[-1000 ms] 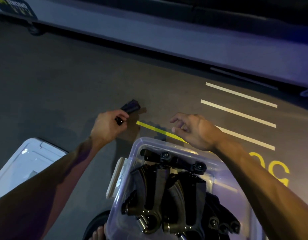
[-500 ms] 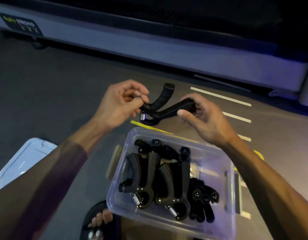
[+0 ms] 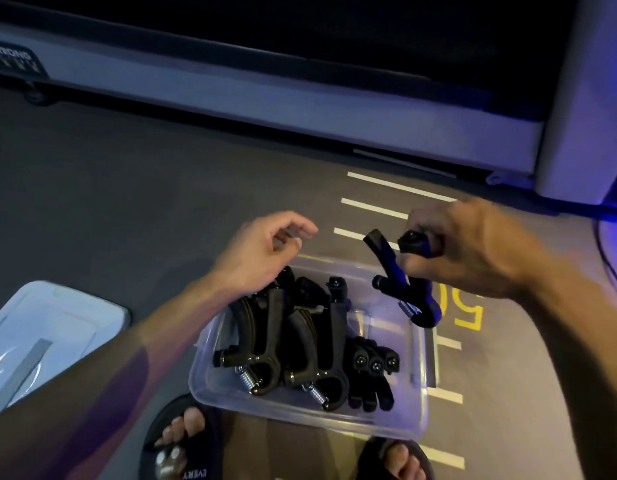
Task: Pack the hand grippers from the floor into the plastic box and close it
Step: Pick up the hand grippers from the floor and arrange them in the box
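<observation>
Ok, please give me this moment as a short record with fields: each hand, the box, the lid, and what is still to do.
left hand: empty, fingers relaxed, above the box's far left corner
right hand: grips one handle of a black hand gripper, held over the box's far right corner
plastic box: open, several hand grippers inside
lid: on the floor, left of the box
to do: put the gripper in, close the box

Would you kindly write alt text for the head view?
A right hand holds a black hand gripper above a clear plastic box of grippers on the floor; the left hand hovers open, the lid lying left.
</observation>
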Action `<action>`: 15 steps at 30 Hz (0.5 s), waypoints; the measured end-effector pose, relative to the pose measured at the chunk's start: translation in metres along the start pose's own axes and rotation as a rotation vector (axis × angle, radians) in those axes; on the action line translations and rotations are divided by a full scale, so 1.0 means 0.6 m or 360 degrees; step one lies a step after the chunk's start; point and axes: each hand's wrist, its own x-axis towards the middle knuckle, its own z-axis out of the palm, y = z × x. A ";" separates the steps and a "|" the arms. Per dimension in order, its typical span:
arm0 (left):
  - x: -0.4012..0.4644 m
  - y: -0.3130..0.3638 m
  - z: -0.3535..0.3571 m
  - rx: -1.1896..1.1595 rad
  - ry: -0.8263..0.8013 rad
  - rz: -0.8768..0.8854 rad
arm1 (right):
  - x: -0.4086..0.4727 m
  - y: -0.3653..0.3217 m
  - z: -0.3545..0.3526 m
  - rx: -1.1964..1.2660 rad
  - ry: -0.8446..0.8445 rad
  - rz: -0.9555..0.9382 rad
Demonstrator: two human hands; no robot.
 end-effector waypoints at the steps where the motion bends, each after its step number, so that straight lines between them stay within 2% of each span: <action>1: -0.001 -0.007 0.003 0.0002 0.0023 -0.0029 | 0.004 0.003 0.014 -0.0031 -0.0047 0.0028; 8: -0.009 -0.043 0.020 0.0021 0.0119 -0.0090 | 0.021 0.014 0.111 -0.0134 -0.0375 0.0292; 15: -0.016 -0.044 0.026 0.0042 0.0113 -0.0132 | 0.014 -0.001 0.174 -0.0350 -0.0385 0.0442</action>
